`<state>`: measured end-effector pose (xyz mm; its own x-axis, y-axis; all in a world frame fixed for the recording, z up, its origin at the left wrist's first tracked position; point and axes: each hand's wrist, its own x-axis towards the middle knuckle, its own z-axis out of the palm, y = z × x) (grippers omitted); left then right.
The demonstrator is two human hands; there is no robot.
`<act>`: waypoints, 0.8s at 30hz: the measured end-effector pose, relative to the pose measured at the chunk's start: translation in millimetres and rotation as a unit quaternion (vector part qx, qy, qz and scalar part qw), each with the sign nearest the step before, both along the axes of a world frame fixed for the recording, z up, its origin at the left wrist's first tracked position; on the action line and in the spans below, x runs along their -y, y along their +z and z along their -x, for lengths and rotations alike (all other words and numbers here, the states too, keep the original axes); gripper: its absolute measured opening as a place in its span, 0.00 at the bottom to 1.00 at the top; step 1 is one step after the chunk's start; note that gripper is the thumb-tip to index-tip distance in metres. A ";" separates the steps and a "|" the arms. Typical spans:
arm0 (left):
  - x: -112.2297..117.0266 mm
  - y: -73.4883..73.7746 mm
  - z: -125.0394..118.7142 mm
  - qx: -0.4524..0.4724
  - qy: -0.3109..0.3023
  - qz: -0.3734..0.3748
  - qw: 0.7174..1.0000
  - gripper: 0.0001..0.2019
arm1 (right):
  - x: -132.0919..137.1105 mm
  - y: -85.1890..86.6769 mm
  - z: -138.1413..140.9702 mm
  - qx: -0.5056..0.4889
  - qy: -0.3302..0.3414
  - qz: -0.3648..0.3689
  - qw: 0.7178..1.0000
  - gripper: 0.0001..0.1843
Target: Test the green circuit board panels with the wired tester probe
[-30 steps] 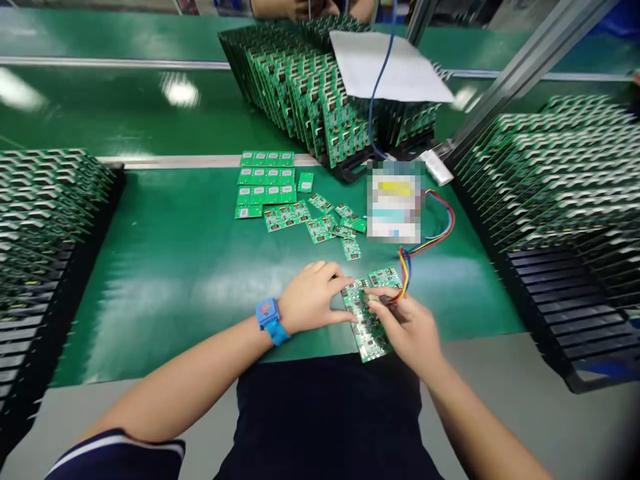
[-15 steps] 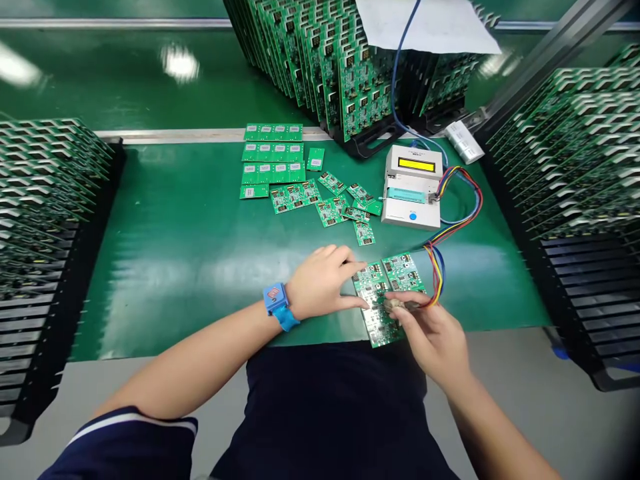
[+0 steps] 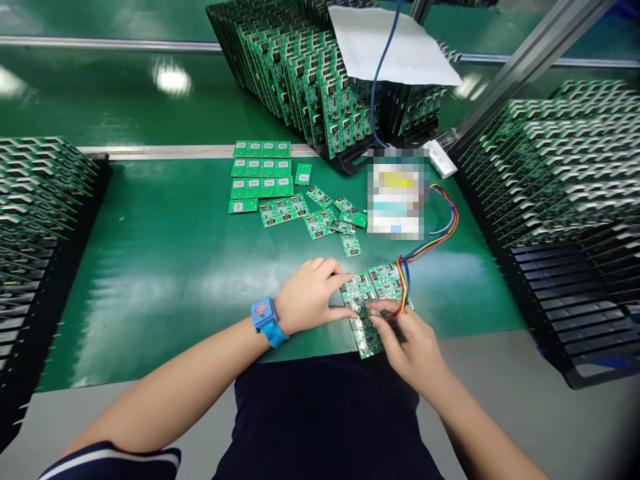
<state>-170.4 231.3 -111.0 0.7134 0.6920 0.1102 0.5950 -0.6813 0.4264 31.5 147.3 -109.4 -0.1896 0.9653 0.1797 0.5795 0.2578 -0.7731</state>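
In the head view, a green circuit board (image 3: 358, 285) lies near the table's front edge, with a second board panel (image 3: 386, 280) against its upper right. My left hand (image 3: 311, 293), with a blue wrist strap (image 3: 269, 321), holds the first board at its left edge, thumb and index finger apart on it. Pinched in my right hand (image 3: 411, 340) is a small connector (image 3: 376, 312) over the middle of that board. Red, yellow and blue wires (image 3: 404, 275) run up from it. My fingers partly hide the connector, so whether it touches the board I cannot tell.
A pixelated device (image 3: 397, 200) stands behind the boards. Several loose small boards (image 3: 320, 223) and rows of labelled boards (image 3: 261, 168) lie to its left. Racks of upright boards stand at the left (image 3: 43, 193), back (image 3: 300, 80) and right (image 3: 565, 160). White paper (image 3: 395, 50) covers part of the back rack.
The whole view has shifted, so the scene sits further left and mostly lower. Both hands keep nearly the same place on the board. The device now appears pixelated.
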 end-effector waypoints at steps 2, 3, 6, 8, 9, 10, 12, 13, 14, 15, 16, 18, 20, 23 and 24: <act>0.3 0.6 -0.5 -0.004 0.002 0.002 1.000 0.32 | 0.0 -1.9 1.1 -0.003 -0.003 -0.008 1.000 0.09; 0.4 0.9 -0.7 -0.004 0.002 0.004 1.000 0.32 | 0.0 -2.7 1.3 -0.004 -0.003 -0.013 1.000 0.09; 1.0 2.3 -1.1 -0.005 0.006 0.007 1.000 0.31 | 0.1 -3.4 0.7 -0.002 0.007 -0.017 1.000 0.10; 1.6 3.8 -1.1 -0.011 0.007 0.010 1.000 0.31 | 0.3 -2.8 -0.1 0.006 0.018 -0.013 1.000 0.10; 1.8 4.8 -1.1 -0.015 0.007 0.013 1.000 0.31 | 0.5 -2.6 -0.4 0.010 0.020 -0.010 1.000 0.11; 2.2 5.8 -1.2 -0.021 0.005 0.016 1.000 0.32 | 0.8 -2.5 -0.5 0.012 0.020 -0.010 1.000 0.11; 2.9 7.8 -1.8 -0.035 -0.004 0.021 0.999 0.32 | 1.7 -2.8 -0.4 0.016 0.014 -0.007 1.000 0.11; 3.2 8.7 -2.3 -0.043 -0.010 0.021 0.999 0.31 | 2.2 -3.1 -0.1 0.016 0.010 -0.007 1.000 0.11; 3.5 9.5 -3.0 -0.050 -0.017 0.020 0.998 0.30 | 2.6 -3.3 0.2 0.017 0.007 -0.006 1.000 0.11; 3.7 10.2 -4.0 -0.056 -0.021 0.019 0.998 0.29 | 2.8 -3.5 0.6 0.018 0.005 -0.006 1.000 0.11; 3.7 10.8 -5.0 -0.060 -0.022 0.020 0.998 0.28 | 3.0 -3.6 1.0 0.018 0.005 -0.005 1.000 0.11; 3.1 11.5 -7.1 -0.058 -0.016 0.026 0.998 0.27 | 2.9 -3.6 1.5 0.016 0.005 -0.007 1.000 0.11; 2.1 11.6 -8.4 -0.050 -0.008 0.039 0.998 0.27 | 2.8 -3.5 2.0 0.011 0.004 -0.011 1.000 0.11; 0.5 10.0 -7.5 -0.036 -0.012 0.048 0.998 0.27 | 3.3 -3.7 2.6 0.009 0.000 -0.016 1.000 0.11; 0.1 9.0 -6.6 -0.031 -0.014 0.047 0.998 0.27 | 3.7 -3.9 2.7 0.010 0.000 -0.018 1.000 0.11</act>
<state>-163.9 231.2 -102.0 0.7360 0.6770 0.0007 0.6037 -0.6568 0.4517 28.8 143.6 -113.3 -0.1930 0.9585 0.2101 0.5942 0.2845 -0.7523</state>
